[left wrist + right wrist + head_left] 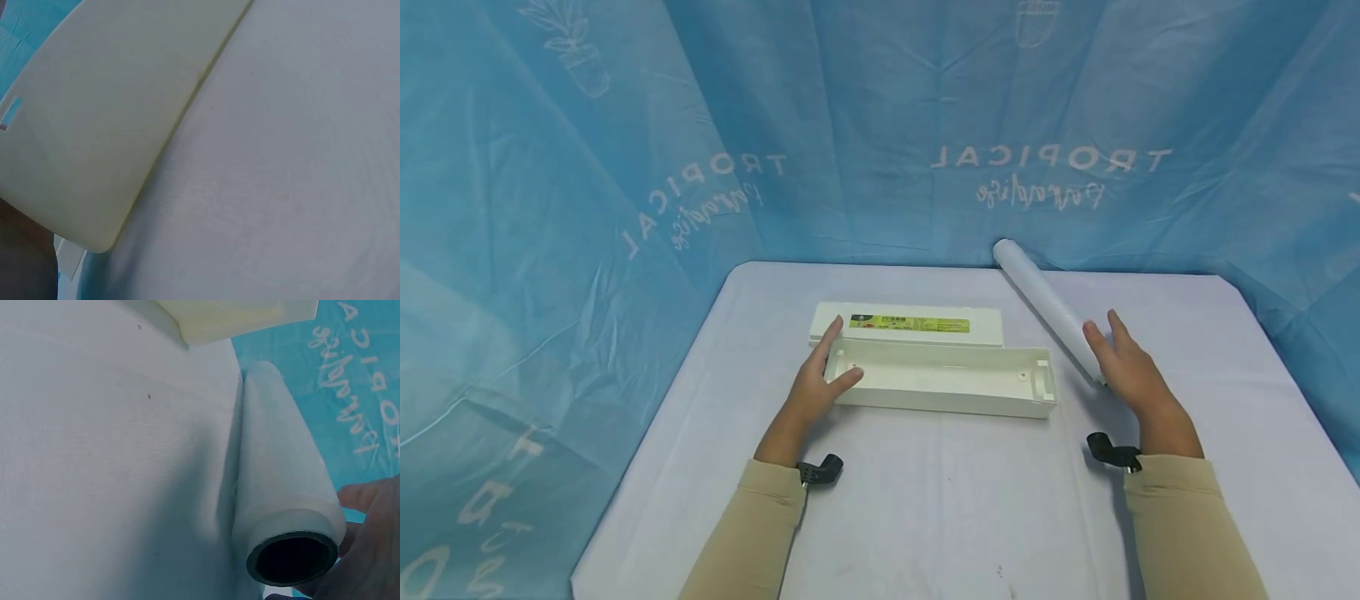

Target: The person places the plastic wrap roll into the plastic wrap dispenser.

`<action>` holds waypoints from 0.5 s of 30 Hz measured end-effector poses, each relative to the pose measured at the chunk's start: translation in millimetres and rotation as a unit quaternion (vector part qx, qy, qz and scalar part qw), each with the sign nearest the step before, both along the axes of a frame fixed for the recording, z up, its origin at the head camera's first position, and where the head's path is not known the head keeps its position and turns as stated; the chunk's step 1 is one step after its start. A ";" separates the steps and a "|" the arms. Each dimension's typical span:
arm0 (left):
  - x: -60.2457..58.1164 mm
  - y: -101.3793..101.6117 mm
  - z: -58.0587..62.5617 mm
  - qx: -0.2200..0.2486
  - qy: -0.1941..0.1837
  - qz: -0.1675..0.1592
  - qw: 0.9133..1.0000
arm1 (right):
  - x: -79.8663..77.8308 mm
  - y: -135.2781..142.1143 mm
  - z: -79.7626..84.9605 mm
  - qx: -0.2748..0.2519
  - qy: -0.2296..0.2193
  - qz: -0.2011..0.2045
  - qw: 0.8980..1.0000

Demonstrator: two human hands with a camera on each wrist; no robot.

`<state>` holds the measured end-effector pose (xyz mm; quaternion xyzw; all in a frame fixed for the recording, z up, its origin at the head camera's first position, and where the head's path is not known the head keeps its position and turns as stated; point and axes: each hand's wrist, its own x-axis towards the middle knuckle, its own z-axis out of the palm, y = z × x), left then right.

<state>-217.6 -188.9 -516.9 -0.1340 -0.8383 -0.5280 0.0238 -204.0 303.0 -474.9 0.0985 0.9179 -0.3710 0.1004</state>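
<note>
An open, off-white oblong box (940, 402) lies on the table, its hollow side up. Behind it rests its long white lid (985, 327) with a yellow-green label. My left hand (808, 390) is at the box's left end, thumb and forefinger extended and spread about the corner; the other fingers are hidden. A roll of cling film (1048, 304), with a dark hollow core visible in the right wrist view, lies slantwise to the right of the box. Beside its near end my right hand (1131, 371) is held with fingers extended. Whether they touch the film is unclear.
A white cloth covers the table (940, 500). Blue printed curtains (865, 125) hang behind it and along the sides. The far end of the roll reaches the table's back edge. Each wrist wears a black camera mount (823, 469).
</note>
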 end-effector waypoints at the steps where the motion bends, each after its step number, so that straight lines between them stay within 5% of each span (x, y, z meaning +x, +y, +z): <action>1: -0.6 0.0 -0.9 0.002 0.002 -0.003 1.000 | 0.9 -0.1 -0.6 0.001 0.002 -0.001 1.000; 15: 2.0 -0.2 -5.4 0.014 -0.011 -0.009 1.000 | 7.5 -3.1 -11.0 0.017 -0.003 -0.007 1.000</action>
